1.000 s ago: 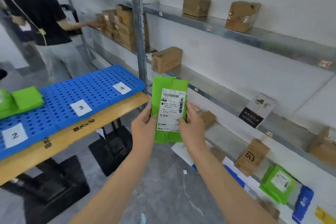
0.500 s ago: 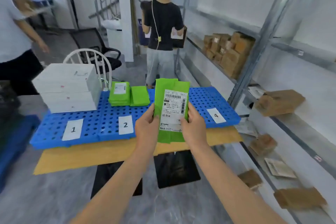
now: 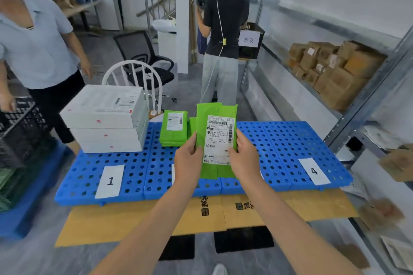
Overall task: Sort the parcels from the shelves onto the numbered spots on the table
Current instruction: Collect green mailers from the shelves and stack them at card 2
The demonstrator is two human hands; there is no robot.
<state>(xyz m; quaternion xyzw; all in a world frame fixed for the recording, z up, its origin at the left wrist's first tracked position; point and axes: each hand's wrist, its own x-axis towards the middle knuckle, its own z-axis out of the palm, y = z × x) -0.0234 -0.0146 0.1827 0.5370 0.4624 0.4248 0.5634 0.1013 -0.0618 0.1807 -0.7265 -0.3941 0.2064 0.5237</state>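
From the head camera, the left hand (image 3: 187,158) and right hand (image 3: 244,158) pinch the side edges of a flat green plastic mailer (image 3: 216,138) with a white printed label — upright, above the blue perforated table mat (image 3: 279,154). Behind it, folded green parcels (image 3: 173,128) lie on the mat, left of them three stacked white rectangular boxes (image 3: 107,118). Paper cards — "1" (image 3: 110,181) and "4" (image 3: 314,171) — lie along the mat's near edge.

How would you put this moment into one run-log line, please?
stage: carrying | hands: left hand and right hand hold green parcel upright | position: above blue table | placed: not yet
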